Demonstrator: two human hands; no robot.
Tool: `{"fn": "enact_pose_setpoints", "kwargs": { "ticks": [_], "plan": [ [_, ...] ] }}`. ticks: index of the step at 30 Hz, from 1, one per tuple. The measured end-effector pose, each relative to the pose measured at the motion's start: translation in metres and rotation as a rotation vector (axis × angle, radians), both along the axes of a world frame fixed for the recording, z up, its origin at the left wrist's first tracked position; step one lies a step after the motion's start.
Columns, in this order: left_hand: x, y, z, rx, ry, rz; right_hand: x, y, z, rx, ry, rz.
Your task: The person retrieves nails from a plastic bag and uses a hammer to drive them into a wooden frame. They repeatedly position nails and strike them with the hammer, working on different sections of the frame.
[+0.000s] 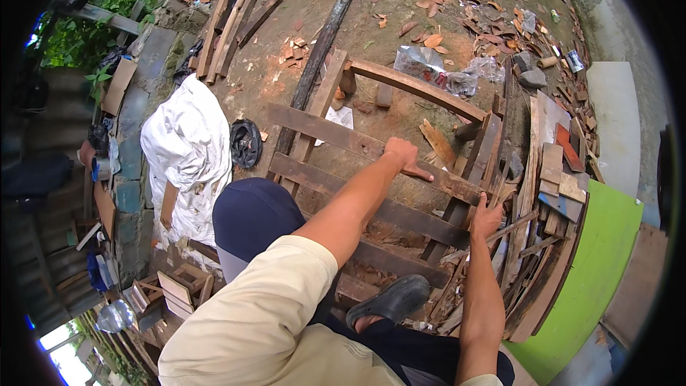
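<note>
A wooden pallet (418,88) lies on the ground before me, with bare slats across its near half and an open frame at its far side. My left hand (406,157) grips the farthest wooden slat (325,129) near its middle, fingers curled over the edge and thumb stretched along it. At that slat's right end, my right hand (486,219) closes around the wood; some of its fingers are hidden. A nearer slat (418,219) runs below my left forearm. My foot in a dark clog (391,303) is at the pallet's near part.
Scrap wood (547,243) is heaped along the right, beside a green board (589,271). A white sheet-like bundle (187,146) and a black plastic bag (246,144) lie left. A long dark beam (332,25) extends away beyond the pallet. Loose planks (232,21) lie far left.
</note>
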State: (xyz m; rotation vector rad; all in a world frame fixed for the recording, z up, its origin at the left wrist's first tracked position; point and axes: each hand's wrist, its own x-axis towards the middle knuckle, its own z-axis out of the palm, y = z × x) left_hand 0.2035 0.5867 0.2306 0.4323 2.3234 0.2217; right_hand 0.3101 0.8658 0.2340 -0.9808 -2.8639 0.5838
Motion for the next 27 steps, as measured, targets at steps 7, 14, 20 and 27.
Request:
{"fn": "enact_pose_setpoints", "kwargs": {
  "ticks": [7,14,20,27],
  "plan": [
    [0.008,0.000,0.004,0.039,0.030,0.100,-0.001,0.013,0.004,-0.049,0.032,-0.136],
    [0.024,0.006,0.009,0.046,0.087,0.052,0.001,0.008,0.013,-0.028,0.065,-0.176],
    [0.046,0.012,-0.020,0.294,0.632,-0.009,-0.007,-0.008,0.030,-0.033,0.165,-0.004],
    [0.042,0.007,-0.015,0.292,0.514,0.029,-0.013,-0.028,0.036,0.125,0.127,0.218]
  ]
}}
